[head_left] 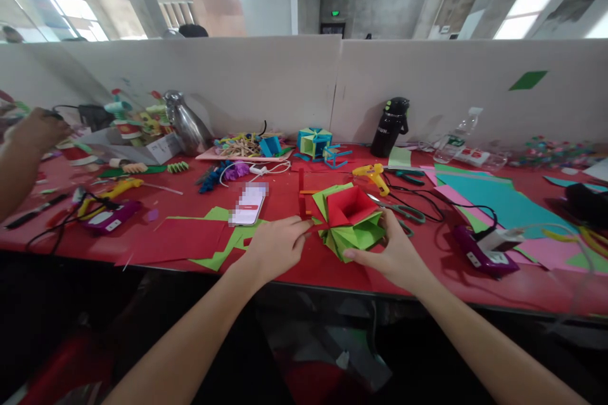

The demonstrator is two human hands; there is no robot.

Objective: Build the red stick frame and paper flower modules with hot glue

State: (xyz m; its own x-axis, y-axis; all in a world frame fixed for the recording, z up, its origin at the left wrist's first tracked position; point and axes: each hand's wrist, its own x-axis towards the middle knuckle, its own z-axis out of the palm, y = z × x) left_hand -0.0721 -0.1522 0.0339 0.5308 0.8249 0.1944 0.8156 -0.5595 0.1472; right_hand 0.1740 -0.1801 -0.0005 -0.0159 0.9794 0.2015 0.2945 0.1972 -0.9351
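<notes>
A: Position of the workpiece?

B: The red-and-green folded paper form is at the near side of the red table, between the two hands. Its pleats fan outward; a red pocket opens upward. Whether it rests on the tabletop or is lifted, cannot tell.

A: Grip?

B: Right hand is clamped on the form's right side, thumb across the lower front, fingers partly hidden behind. Left hand has its fingers bunched, tips at the form's left edge. Pinching or merely touching there: cannot tell.

A: Step in hand, as you judge it?

B: Probably steadying and adjusting the folds. Right hand appears to support, left to work the edge. No tool is in either hand.

A: What does the next move call for?

B: Judgement only: a light, steady right hold, since thin folds look easy to crush, and fine fingertip control on the left.

A: Nearby items?

B: Yellow glue gun and scissors beyond the form, toward the right. Phone and red paper sheet to the left, green paper partly under them. Blue-and-green paper form farther back.
</notes>
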